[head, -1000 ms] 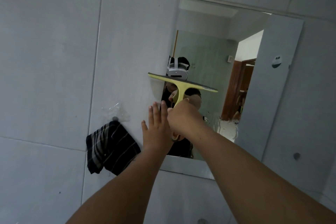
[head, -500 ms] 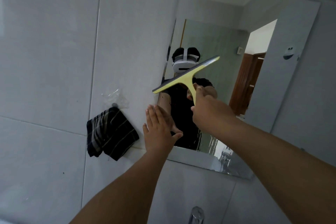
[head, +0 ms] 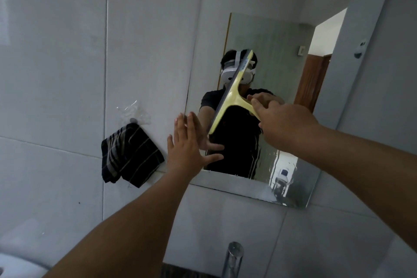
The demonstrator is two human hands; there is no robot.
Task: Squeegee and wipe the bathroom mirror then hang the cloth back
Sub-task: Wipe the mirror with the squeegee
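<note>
Possibly streaks or a skipped strip on the mirror (head: 282, 36) from here, judging by the steep tilt of the yellow squeegee (head: 233, 95): blade running from about 1 o'clock down to 7 o'clock, handle out toward 4 o'clock. Cannot tell whether the blade edge lies flat on the glass. Right hand (head: 282, 124) clenched round the handle, blade up and to the 10 o'clock side of that grip. Left hand (head: 189, 144) flat with fingers spread at the mirror's lower left edge, holding nothing, just below the blade's lower tip; risks a collision on a downward stroke, plus finger marks on the glass. Striped cloth (head: 129, 156) hanging from the wall hook (head: 133, 120) at 9 o'clock of the left hand, untouched.
</note>
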